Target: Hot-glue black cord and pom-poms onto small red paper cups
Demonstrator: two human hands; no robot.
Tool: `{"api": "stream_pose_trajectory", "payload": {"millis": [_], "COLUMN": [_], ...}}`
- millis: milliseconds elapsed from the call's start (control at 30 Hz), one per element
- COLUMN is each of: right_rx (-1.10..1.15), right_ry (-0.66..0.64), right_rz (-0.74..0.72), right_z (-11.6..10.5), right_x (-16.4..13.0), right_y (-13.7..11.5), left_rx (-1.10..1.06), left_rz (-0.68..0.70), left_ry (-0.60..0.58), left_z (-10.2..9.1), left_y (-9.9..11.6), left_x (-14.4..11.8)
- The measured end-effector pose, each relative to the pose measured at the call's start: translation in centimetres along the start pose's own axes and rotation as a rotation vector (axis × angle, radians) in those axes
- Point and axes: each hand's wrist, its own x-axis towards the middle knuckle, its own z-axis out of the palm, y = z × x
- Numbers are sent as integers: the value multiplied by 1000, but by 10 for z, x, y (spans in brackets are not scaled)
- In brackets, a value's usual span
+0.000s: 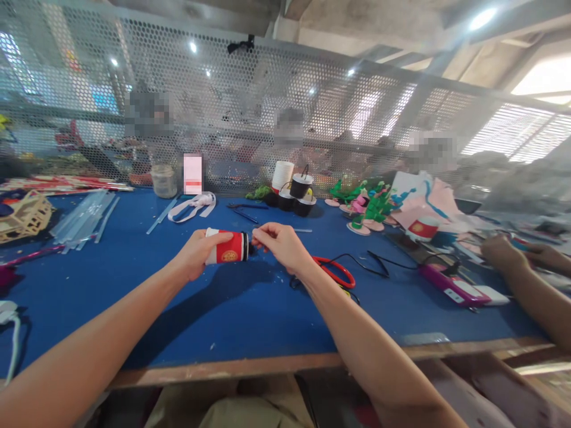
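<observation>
My left hand (pixel 195 254) is wrapped round a red and white paper cup (pixel 222 254) with a gold emblem, lying on its side above the blue table. A black band runs round the cup's right end. Close to that end, my right hand (pixel 280 242) has thumb and fingers pinched together; whatever sits between them is too small to make out. Something dark shows between the cup's end and the right fingertips. Under my right wrist lies a red-handled tool (pixel 341 274), partly hidden by the arm.
Behind stand small black pots (pixel 301 185), a white cup stack (pixel 283 175), pliers (pixel 247 213) and white ribbon (pixel 193 208). Glue sticks (pixel 84 221) lie left. Green figures (pixel 377 205) and a purple power strip (pixel 455 285) are right, near another person's hands (pixel 504 252). Perforated metal screen (pixel 250 113) closes the back.
</observation>
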Motion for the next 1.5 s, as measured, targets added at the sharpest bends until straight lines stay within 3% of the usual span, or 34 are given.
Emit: {"api": "stream_pose_trajectory", "payload": {"millis": [167, 1500], "right_rx": [19, 16], "right_ry": [-179, -289], "right_rz": [0, 13], "right_z": [3, 1], "right_x": [-6, -7], "right_y": [-3, -1], "left_rx": [1, 120], "left_rz": [11, 16], "left_ry": [43, 1], "left_z": [-1, -4], "left_y": [0, -2], "left_x": [2, 0]}}
